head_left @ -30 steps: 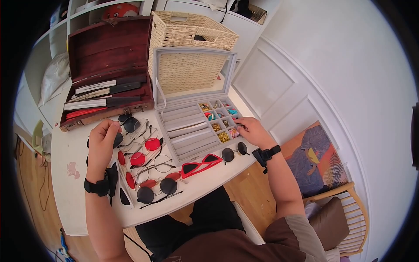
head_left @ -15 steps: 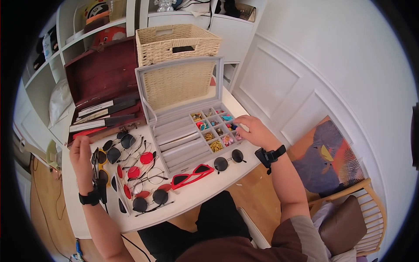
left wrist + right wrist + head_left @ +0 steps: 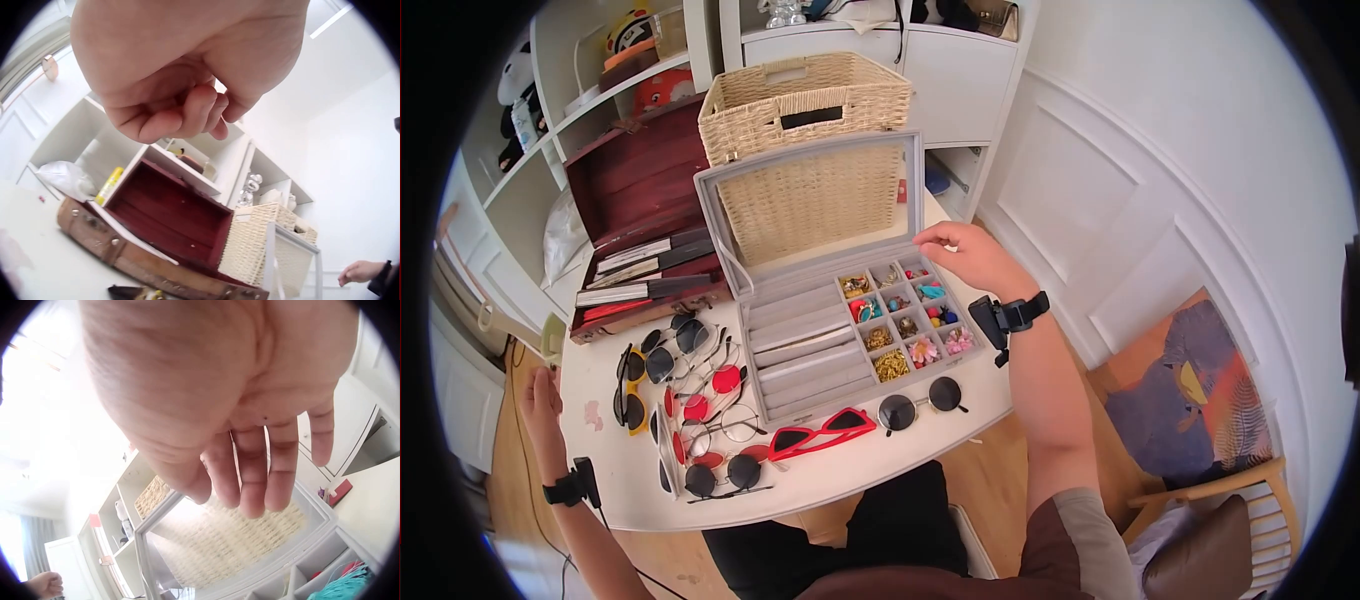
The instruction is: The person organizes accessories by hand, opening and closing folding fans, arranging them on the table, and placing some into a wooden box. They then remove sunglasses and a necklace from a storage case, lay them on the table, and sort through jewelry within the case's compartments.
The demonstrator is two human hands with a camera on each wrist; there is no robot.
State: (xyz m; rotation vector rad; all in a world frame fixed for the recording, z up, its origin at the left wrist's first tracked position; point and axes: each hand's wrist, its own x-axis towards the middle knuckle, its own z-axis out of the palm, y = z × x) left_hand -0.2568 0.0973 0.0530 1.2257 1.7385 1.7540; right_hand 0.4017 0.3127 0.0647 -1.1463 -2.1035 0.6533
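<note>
My left hand (image 3: 542, 405) is raised off the table's left edge, fingers loosely curled and holding nothing, as the left wrist view shows. Over the right hinge side of a grey jewelry box (image 3: 745, 385) hovers my right hand (image 3: 966, 256), its fingers extended and empty in the right wrist view. The box's glass lid (image 3: 815, 205) stands raised. Its left half has padded ring rows; its right compartments hold gold chains (image 3: 890, 366), pink flower pieces (image 3: 923, 350) and a turquoise tassel (image 3: 340, 586). Round sunglasses (image 3: 920, 403) and red-framed sunglasses (image 3: 822, 433) lie in front of the box.
Several more glasses, including a yellow-framed pair (image 3: 636, 412), cover the table's left part. A dark red wooden case (image 3: 640, 180) stands with its lid up, folded fans (image 3: 645, 290) inside. Behind the box is a woven basket (image 3: 805, 105). A wooden chair (image 3: 1270, 500) stands at right.
My left hand has moved left, away from the glasses and off the table's edge. My right hand has lifted from the small compartments toward the lid's right hinge. The head view has shifted.
</note>
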